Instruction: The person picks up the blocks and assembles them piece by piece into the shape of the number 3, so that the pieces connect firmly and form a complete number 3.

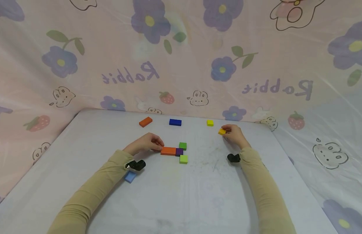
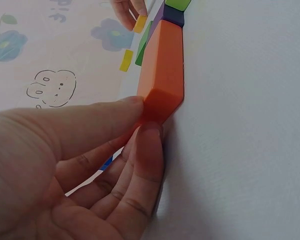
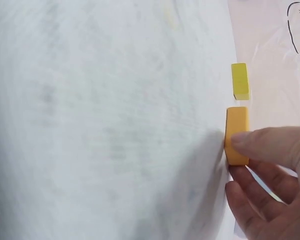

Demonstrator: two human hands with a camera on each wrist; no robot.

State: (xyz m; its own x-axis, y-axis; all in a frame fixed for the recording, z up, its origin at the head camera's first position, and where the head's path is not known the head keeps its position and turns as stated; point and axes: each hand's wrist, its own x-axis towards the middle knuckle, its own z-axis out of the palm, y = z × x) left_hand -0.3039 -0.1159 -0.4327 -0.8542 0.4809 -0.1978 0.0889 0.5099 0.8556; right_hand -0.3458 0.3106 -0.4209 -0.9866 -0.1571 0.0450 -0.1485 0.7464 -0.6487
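In the head view an orange block (image 1: 168,151) lies flat with its right end against a purple block (image 1: 179,152). A green block (image 1: 183,146) sits behind the purple one, and a light green block (image 1: 183,159) in front of it. My left hand (image 1: 147,142) pinches the orange block's left end; the left wrist view shows the thumb and a fingertip at that end. My right hand (image 1: 234,134) holds a yellow-orange block (image 3: 237,136) between thumb and fingers, toward the back right of the table. A yellow block (image 1: 210,123) lies just beyond it.
Along the back of the white table (image 1: 157,201) lie a second, darker orange block (image 1: 146,122) and a dark blue block (image 1: 175,122). A light blue block (image 1: 130,176) is beside the left forearm. A patterned cloth (image 1: 181,65) hangs behind the table.
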